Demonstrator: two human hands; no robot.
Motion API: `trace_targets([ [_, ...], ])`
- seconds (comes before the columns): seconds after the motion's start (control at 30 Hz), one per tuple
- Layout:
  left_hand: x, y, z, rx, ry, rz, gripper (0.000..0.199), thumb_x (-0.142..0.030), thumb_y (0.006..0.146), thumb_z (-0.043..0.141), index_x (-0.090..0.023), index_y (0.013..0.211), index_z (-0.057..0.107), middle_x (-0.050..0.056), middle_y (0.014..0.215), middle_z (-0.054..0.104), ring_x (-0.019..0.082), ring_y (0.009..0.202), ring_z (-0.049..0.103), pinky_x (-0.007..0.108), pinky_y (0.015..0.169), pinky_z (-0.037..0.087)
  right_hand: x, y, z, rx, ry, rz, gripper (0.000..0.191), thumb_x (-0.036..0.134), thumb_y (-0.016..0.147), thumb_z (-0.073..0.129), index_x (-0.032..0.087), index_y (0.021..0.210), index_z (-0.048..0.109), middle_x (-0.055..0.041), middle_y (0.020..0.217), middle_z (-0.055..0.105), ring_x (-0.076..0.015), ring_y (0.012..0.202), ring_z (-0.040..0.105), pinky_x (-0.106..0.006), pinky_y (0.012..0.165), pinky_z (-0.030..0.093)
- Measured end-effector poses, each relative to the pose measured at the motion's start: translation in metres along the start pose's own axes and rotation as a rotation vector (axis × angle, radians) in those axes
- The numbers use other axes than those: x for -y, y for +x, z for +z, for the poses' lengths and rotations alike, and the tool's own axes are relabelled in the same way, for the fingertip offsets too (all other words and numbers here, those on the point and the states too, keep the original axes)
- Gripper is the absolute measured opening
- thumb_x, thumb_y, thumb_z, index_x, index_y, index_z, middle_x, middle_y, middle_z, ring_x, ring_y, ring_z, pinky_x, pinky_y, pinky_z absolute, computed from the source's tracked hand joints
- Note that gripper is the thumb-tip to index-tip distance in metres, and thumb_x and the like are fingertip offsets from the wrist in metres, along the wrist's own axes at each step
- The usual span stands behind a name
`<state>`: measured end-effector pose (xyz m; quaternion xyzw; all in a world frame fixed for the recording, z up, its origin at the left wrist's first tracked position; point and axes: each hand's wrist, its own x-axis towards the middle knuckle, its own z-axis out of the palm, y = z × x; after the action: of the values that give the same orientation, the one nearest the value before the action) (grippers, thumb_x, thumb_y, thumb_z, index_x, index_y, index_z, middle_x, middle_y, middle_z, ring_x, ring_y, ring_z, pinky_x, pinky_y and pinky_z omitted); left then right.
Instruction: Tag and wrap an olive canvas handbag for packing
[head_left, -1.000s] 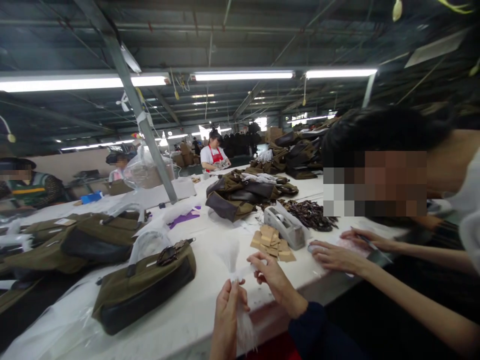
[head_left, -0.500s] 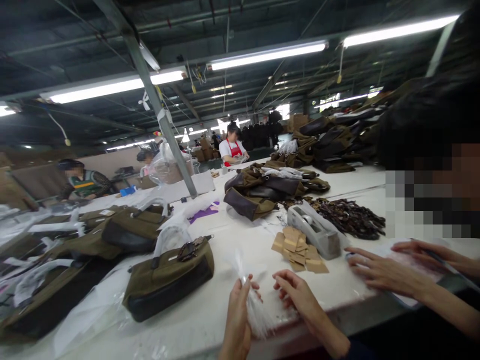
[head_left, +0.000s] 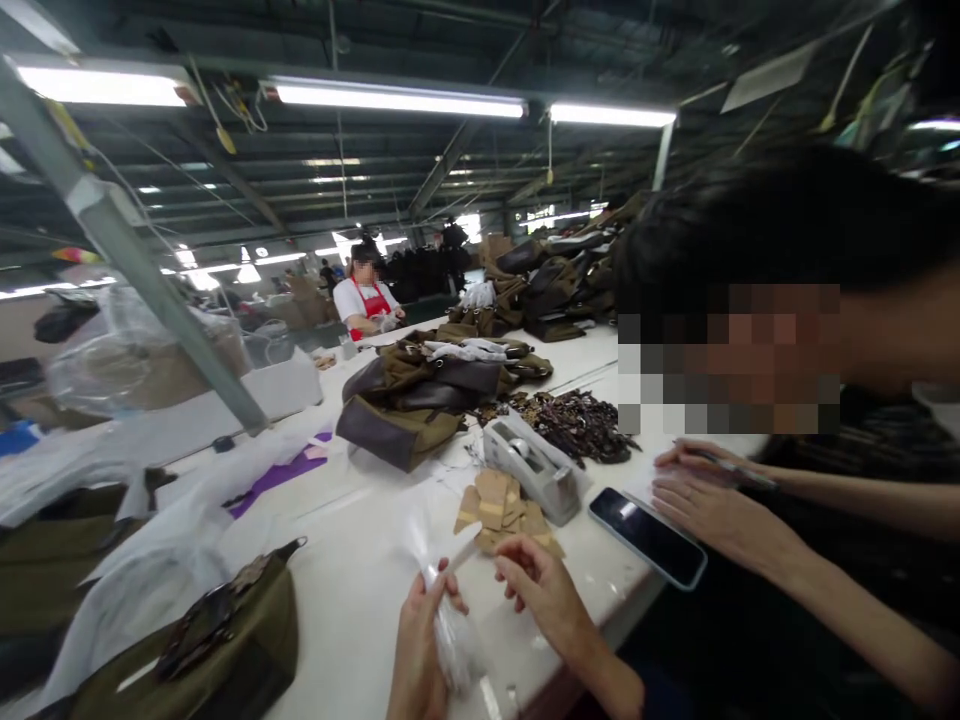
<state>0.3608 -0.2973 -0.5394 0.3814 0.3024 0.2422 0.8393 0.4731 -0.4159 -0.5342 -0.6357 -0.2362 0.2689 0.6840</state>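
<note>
My left hand [head_left: 426, 635] is closed around a bundle of clear plastic strands [head_left: 451, 640], which fan out above and below the grip. From the bundle a white strip [head_left: 461, 548] sticks out to the upper right. My right hand [head_left: 541, 595] hovers just right of it, fingers loosely bent and apart, with nothing visible in them. Behind my hands lies a pile of brown cardboard tags [head_left: 495, 505], beside a grey tape dispenser [head_left: 532, 470].
An olive handbag [head_left: 247, 640] rests at the front left; more bags [head_left: 405, 410] are heaped further back. Dark chains [head_left: 577, 425] lie behind the dispenser. At right, a co-worker leans in, hands [head_left: 697, 500] on the table near a phone [head_left: 649, 535]. A metal post [head_left: 165, 290] rises at left.
My view has swung right, so the scene shifts left. The white strip now shows at the bundle. The co-worker's hands have moved away from the phone, now uncovered.
</note>
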Motion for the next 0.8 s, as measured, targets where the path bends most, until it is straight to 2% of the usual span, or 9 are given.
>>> trace_targets([
  [0.1, -0.001, -0.008, 0.011, 0.001, -0.008, 0.041, 0.052, -0.036, 0.071, 0.081, -0.019, 0.115, 0.058, -0.003, 0.077, 0.063, 0.009, 0.059, 0.056, 0.020, 0.059, 0.048, 0.005, -0.003, 0.005, -0.012, -0.020, -0.055, 0.027, 0.041, 0.085, 0.062, 0.016, 0.094, 0.062, -0.0030, 0.082, 0.063, -0.0135, 0.069, 0.056, -0.022, 0.056, 0.044],
  [0.23, -0.002, -0.023, 0.035, 0.074, 0.000, 0.086, 0.035, -0.035, 0.074, 0.079, -0.018, 0.098, 0.060, 0.000, 0.081, 0.066, 0.015, 0.075, 0.064, 0.024, 0.073, 0.052, 0.014, -0.013, 0.010, -0.008, -0.066, -0.155, 0.024, 0.039, 0.090, 0.059, 0.017, 0.095, 0.063, -0.0039, 0.089, 0.066, -0.0151, 0.076, 0.060, -0.025, 0.067, 0.047],
  [0.3, 0.002, -0.027, 0.038, 0.066, -0.001, 0.101, 0.034, -0.036, 0.075, 0.079, -0.018, 0.096, 0.060, 0.001, 0.079, 0.066, 0.015, 0.075, 0.064, 0.023, 0.071, 0.052, 0.014, -0.016, 0.005, -0.051, -0.128, -0.183, 0.023, 0.039, 0.092, 0.056, 0.018, 0.097, 0.063, -0.0050, 0.093, 0.067, -0.0179, 0.082, 0.062, -0.027, 0.071, 0.049],
  [0.37, 0.009, -0.029, 0.033, 0.030, -0.016, 0.110, 0.040, -0.036, 0.073, 0.081, -0.017, 0.101, 0.060, 0.000, 0.078, 0.066, 0.012, 0.067, 0.061, 0.020, 0.066, 0.051, 0.009, -0.014, -0.006, -0.179, -0.274, -0.277, 0.022, 0.036, 0.092, 0.054, 0.019, 0.102, 0.064, -0.0071, 0.101, 0.067, -0.0219, 0.096, 0.062, -0.032, 0.081, 0.051],
  [0.43, 0.015, -0.029, 0.023, -0.006, -0.050, 0.107, 0.048, -0.035, 0.069, 0.084, -0.018, 0.107, 0.059, -0.001, 0.079, 0.066, 0.010, 0.064, 0.059, 0.019, 0.063, 0.050, 0.001, -0.007, -0.019, -0.294, -0.485, -0.417, 0.025, 0.032, 0.092, 0.055, 0.021, 0.113, 0.063, -0.0092, 0.118, 0.064, -0.0256, 0.114, 0.056, -0.040, 0.098, 0.046],
  [0.5, 0.019, -0.028, 0.012, -0.015, -0.084, 0.084, 0.055, -0.035, 0.065, 0.087, -0.019, 0.110, 0.058, -0.001, 0.081, 0.067, 0.010, 0.063, 0.060, 0.019, 0.061, 0.050, -0.008, 0.004, -0.028, -0.302, -0.686, -0.519, 0.036, 0.028, 0.090, 0.057, 0.023, 0.126, 0.059, -0.0103, 0.134, 0.056, -0.0281, 0.127, 0.048, -0.046, 0.109, 0.038],
  [0.57, 0.019, -0.028, 0.003, -0.019, -0.106, 0.054, 0.059, -0.036, 0.061, 0.089, -0.018, 0.109, 0.059, -0.002, 0.080, 0.067, 0.010, 0.062, 0.060, 0.019, 0.059, 0.050, -0.015, 0.013, -0.030, -0.261, -0.816, -0.547, 0.046, 0.026, 0.088, 0.061, 0.022, 0.134, 0.055, -0.0115, 0.142, 0.051, -0.0300, 0.132, 0.043, -0.050, 0.111, 0.036],
  [0.67, 0.012, -0.030, -0.005, -0.031, -0.110, 0.027, 0.064, -0.037, 0.057, 0.092, -0.017, 0.109, 0.060, -0.001, 0.081, 0.068, 0.012, 0.061, 0.062, 0.021, 0.057, 0.052, -0.016, 0.017, -0.023, -0.258, -0.852, -0.540, 0.043, 0.024, 0.087, 0.063, 0.022, 0.129, 0.058, -0.0124, 0.140, 0.052, -0.0308, 0.132, 0.043, -0.051, 0.111, 0.036],
  [0.8, -0.005, -0.034, -0.005, -0.043, -0.083, 0.045, 0.065, -0.034, 0.057, 0.091, -0.018, 0.112, 0.061, 0.000, 0.084, 0.069, 0.012, 0.061, 0.063, 0.022, 0.057, 0.053, -0.007, 0.005, -0.010, -0.253, -0.672, -0.502, 0.033, 0.023, 0.088, 0.060, 0.023, 0.121, 0.062, -0.0093, 0.134, 0.057, -0.0281, 0.128, 0.047, -0.049, 0.111, 0.036],
])
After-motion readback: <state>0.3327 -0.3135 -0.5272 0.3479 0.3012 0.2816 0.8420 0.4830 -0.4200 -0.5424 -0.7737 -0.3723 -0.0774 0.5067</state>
